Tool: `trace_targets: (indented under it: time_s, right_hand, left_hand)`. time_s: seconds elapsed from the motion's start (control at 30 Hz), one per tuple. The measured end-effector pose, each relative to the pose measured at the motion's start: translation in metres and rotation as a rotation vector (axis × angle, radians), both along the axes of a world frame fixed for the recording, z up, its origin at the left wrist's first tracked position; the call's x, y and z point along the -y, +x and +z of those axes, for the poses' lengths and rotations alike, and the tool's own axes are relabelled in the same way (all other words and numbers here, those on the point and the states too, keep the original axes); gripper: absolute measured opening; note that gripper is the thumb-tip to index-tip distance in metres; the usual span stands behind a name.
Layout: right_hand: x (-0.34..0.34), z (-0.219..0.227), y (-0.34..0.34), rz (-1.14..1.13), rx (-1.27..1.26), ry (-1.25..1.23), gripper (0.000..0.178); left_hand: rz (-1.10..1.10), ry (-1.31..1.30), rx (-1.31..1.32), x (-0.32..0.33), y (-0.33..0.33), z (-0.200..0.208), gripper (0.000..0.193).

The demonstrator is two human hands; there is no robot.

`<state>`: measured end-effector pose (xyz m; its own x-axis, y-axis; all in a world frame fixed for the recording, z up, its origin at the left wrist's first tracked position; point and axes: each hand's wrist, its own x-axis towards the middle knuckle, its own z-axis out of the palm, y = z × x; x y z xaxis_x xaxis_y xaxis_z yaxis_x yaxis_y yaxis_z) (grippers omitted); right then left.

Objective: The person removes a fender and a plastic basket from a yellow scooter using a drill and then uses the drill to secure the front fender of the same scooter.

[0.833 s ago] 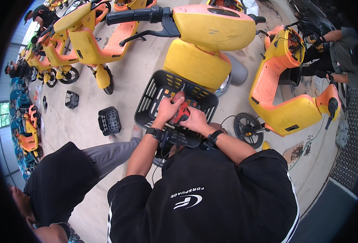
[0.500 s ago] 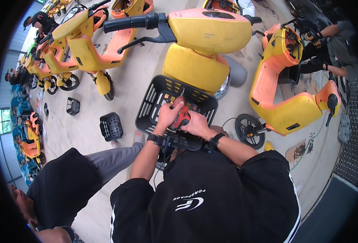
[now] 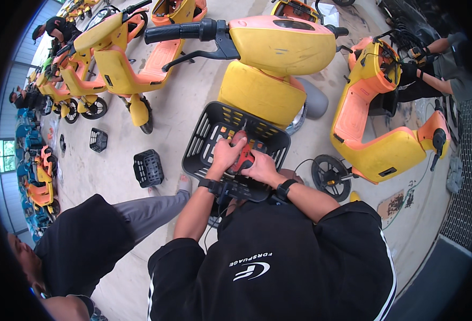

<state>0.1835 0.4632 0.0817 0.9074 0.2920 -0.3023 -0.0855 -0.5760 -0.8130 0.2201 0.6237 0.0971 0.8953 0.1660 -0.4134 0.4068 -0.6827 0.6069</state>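
Both my hands are inside a black plastic basket (image 3: 197,145) on the front of a yellow scooter (image 3: 261,92). They hold a red power drill (image 3: 241,162) whose tip points at the basket's far wall, on the scooter side. My left hand (image 3: 228,154) is closed over the left side of the drill's body. On its right and lower side, my right hand (image 3: 261,168) is wrapped round the drill. Palms and fingers cover much of the tool. Whether the tip touches a screw is too small to tell.
The scooter's handlebar grip (image 3: 180,31) and brake lever (image 3: 196,55) jut out above the basket. A person (image 3: 86,241) is close on my left. Two loose black baskets (image 3: 148,168) lie on the floor. At right stands another scooter (image 3: 372,152) with a person (image 3: 463,72) beside it.
The whole view has shifted slightly, so the scooter and basket appear a little further right. Both my hands stay on the drill in the basket. The person at right has moved a hand lower.
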Motion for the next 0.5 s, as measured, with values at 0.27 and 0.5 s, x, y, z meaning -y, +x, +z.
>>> trace_targets:
  time_s: [0.27,0.5]
  right_hand:
    - [-0.003,-0.011,-0.001,-0.014,-0.033,0.024,0.054]
    - [-0.013,-0.01,-0.006,-0.088,-0.028,0.126,0.049]
  left_hand:
    - [-0.055,0.0,-0.011,-0.001,0.008,0.007,0.063]
    - [-0.091,0.059,0.009,-0.006,0.012,-0.004,0.058]
